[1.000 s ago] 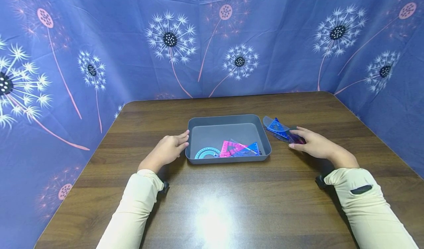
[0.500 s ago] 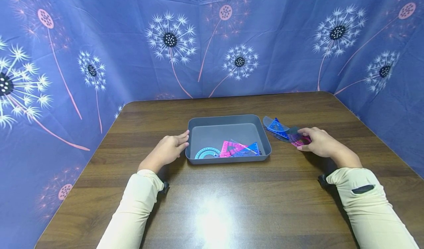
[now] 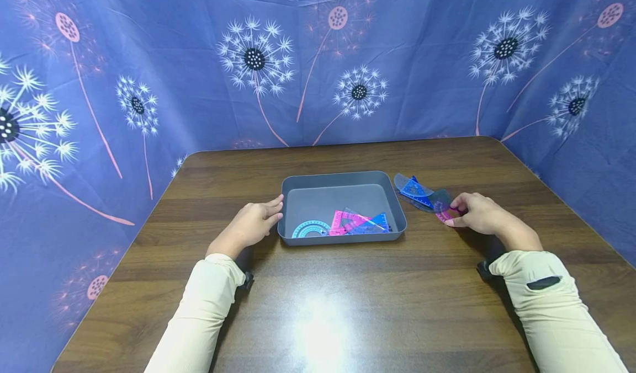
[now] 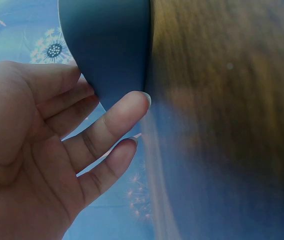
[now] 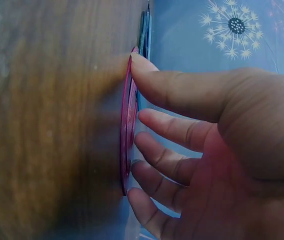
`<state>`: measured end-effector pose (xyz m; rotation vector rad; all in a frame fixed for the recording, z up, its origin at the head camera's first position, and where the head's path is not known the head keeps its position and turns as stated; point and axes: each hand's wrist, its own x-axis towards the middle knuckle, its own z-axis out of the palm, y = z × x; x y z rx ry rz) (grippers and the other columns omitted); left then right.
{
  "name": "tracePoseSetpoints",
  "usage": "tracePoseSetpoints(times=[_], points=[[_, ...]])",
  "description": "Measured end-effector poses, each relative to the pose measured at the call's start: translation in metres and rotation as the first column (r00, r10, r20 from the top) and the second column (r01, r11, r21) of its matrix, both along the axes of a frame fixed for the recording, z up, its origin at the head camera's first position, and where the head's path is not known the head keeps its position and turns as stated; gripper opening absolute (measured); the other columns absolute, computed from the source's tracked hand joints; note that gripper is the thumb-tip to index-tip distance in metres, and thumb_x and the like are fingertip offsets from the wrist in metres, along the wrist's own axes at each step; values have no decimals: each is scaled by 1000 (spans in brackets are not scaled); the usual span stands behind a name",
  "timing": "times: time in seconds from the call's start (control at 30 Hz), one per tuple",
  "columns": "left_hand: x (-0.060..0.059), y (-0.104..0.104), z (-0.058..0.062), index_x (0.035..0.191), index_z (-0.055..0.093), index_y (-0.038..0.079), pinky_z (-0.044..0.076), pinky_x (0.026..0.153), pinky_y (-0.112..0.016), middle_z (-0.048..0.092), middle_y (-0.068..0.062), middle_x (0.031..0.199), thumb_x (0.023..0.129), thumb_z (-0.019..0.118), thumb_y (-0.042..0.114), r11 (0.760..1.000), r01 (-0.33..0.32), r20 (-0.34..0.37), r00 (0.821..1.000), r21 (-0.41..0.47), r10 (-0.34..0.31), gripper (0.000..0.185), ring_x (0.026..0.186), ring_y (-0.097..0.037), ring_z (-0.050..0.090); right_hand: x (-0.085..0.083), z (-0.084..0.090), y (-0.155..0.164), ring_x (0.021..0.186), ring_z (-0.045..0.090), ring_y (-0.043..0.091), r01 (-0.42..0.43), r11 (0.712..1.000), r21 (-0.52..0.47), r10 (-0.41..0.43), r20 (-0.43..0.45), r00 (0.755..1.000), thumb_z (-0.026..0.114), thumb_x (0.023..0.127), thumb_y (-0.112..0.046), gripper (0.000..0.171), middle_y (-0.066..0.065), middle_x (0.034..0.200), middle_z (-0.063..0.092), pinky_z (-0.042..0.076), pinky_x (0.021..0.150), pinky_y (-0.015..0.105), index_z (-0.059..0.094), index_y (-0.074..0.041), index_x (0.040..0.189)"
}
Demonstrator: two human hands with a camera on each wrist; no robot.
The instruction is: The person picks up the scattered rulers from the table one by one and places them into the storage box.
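Note:
In the head view, my left hand (image 3: 250,224) rests its fingertips against the left wall of a grey tray (image 3: 343,239); its fingers are extended, as the left wrist view shows beside the tray wall (image 4: 107,45). Inside the tray lie a light-blue protractor (image 3: 310,225), a pink set square (image 3: 338,222) and a blue set square (image 3: 376,224). Right of the tray, my right hand (image 3: 479,213) pinches a pink protractor (image 3: 442,217) between thumb and fingers, low over the table. The right wrist view shows this protractor (image 5: 126,120) edge-on at the fingertips.
Next to the pink protractor, a dark clear protractor (image 3: 440,199) overlaps a blue set square (image 3: 418,192) and a pale-blue clear piece (image 3: 403,182), close to the tray's right wall. A brown wooden table (image 3: 348,284) carries everything. Behind it hangs a blue dandelion-print cloth (image 3: 298,113).
My right hand has shifted slightly right, uncovering the dark clear protractor, and its fingers have closed in on the pink protractor. The left hand and tray have stayed put.

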<state>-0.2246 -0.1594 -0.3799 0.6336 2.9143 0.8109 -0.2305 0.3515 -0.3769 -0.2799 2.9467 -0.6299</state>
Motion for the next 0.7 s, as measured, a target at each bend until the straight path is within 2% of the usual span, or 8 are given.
tracePoseSetpoints(times=[0.13,0.23,0.43,0.7], points=[[0,0,0,140,54,0,52,58,-23,42,-3,153,103,56,18,1000,-2,-2,1000,2,2,41,55,-10,65,-1,0,0,86,58,33,18,999,-40,-16,51,999,80,85,-22,50,25,96,62,47,69,37,55,14,109],[0,0,-1,140,54,0,53,59,-23,42,-4,153,103,57,18,1000,-1,-1,1000,6,1,41,55,-10,65,-1,-1,0,83,57,29,28,997,-72,-22,80,997,80,85,-22,50,22,94,61,45,67,32,53,14,108],[-1,-1,-1,139,54,0,53,59,-23,42,-4,153,103,57,18,1000,0,-4,1000,13,0,41,55,-10,64,-1,-1,-1,79,56,25,52,993,-107,-38,129,991,81,82,-21,51,18,89,61,45,65,32,53,15,104],[-1,-1,-2,139,54,0,53,59,-23,42,-4,153,103,56,19,1000,4,-12,1000,6,-4,41,55,-9,64,3,2,-3,78,54,25,80,994,-77,-68,149,986,85,78,-25,55,14,85,60,42,66,31,53,14,99]])
